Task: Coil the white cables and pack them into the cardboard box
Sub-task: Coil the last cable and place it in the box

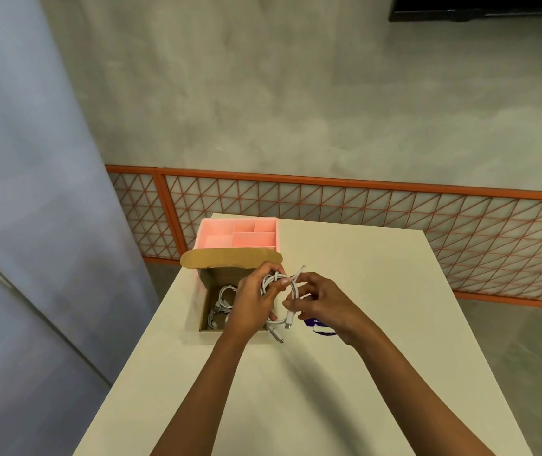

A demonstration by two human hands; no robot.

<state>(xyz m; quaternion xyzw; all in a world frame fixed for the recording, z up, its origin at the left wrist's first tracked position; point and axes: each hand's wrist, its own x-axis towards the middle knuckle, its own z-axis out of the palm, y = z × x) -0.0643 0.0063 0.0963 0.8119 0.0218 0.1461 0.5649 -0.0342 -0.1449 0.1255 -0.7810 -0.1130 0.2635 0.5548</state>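
Observation:
An open cardboard box (206, 301) sits at the table's left edge with its lid flap (230, 258) tipped back. Coiled white cables (219, 307) lie inside it. Above the box's right side, my left hand (256, 301) grips a partly coiled white cable (291, 287), thumb pressed on the loops. My right hand (315, 297) pinches the same cable just to the right. Two plug ends (287, 324) hang down below the hands.
A pink divided organiser tray (240, 233) stands behind the box at the table's far left. A purple and white sticker (320, 325) lies on the white table (378, 291) under my right wrist. An orange lattice railing (394, 205) runs beyond the table.

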